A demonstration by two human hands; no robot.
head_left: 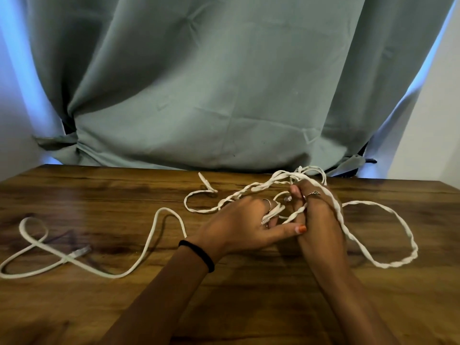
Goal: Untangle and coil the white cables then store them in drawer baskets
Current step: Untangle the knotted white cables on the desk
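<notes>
Flat white cables lie on a wooden table [74, 307]. A twisted pair of white cables [388, 263] loops out to the right and runs back to a tangle [296, 176] near the table's far edge. My left hand [239, 225] grips a white plug end [272, 212] between its fingers. My right hand [316, 217] touches the left one and holds a twisted strand that passes over its back and between its fingers. A single white cable [151, 235] snakes off to the left and ends in a clear plug [81, 252].
A grey-green curtain [224, 83] hangs right behind the table's far edge. A white wall [433, 115] stands at the right. A black band sits on my left wrist. No drawer or basket is in view.
</notes>
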